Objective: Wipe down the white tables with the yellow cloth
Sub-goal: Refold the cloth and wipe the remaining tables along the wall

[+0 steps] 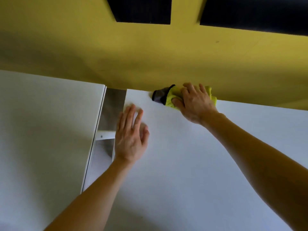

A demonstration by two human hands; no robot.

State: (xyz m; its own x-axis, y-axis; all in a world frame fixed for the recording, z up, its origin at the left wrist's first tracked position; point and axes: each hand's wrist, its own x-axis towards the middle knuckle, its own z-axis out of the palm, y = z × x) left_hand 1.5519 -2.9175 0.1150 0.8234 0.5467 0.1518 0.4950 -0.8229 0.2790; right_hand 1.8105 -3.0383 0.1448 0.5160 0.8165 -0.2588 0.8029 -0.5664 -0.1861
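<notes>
My right hand (pixel 194 102) lies flat on the yellow cloth (pixel 170 97), pressing it onto the far edge of a white table (pixel 191 164), right against the yellow wall. The cloth has a grey, dark-edged part sticking out to the left. My left hand (pixel 130 139) rests with straight fingers on the same table near its left edge, holding nothing. A second white table (pixel 41 130) stands to the left, apart from the first.
A narrow gap (pixel 106 130) with a white frame bar separates the two tables. The yellow wall (pixel 150 55) runs along the tables' far edge. Two dark panels (pixel 141 9) sit high on the wall.
</notes>
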